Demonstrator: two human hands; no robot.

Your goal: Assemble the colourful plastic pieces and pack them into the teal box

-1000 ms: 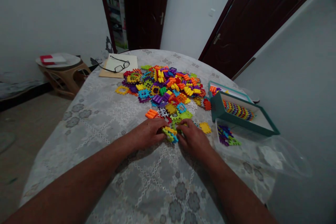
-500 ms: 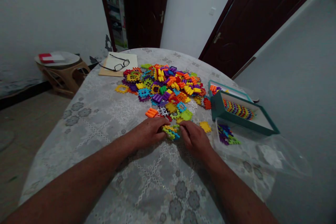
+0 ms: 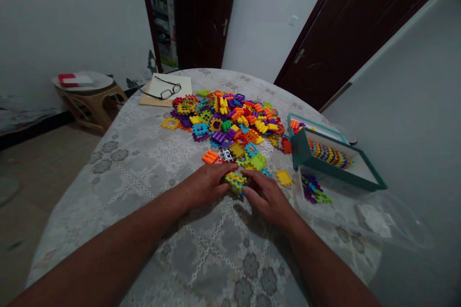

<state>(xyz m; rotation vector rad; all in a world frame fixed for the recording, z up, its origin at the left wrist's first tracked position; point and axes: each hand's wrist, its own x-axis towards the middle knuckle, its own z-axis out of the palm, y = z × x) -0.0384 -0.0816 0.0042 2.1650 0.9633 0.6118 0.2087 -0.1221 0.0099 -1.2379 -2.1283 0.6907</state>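
Between my hands sits a small assembly of interlocking plastic building blocks [image 3: 236, 180], yellow on top with lime green and a little blue below. My left hand [image 3: 207, 185] pinches it from the left, thumb below and fingers over the far side. From the right, my right hand [image 3: 268, 196] grips it with the thumb at the near face and the fingers curled behind. Just beyond my hands lies a heap of notched, bright-coloured blocks [image 3: 230, 120]. An orange block [image 3: 211, 157] is near my left knuckles, and a yellow square plate [image 3: 284, 177] lies right of my right hand.
At the right stand a green-edged box [image 3: 338, 168] with strings of coloured beads and a clear plastic tray [image 3: 345, 211] with purple and green pieces. Eyeglasses [image 3: 166, 93] rest on a pale board [image 3: 183, 85] at the far left. A patterned cloth [image 3: 144, 182] covers the round table.
The assembly has turned in my fingers, so less blue and more green shows. My right thumb has shifted onto its near side. The whole view has moved slightly.
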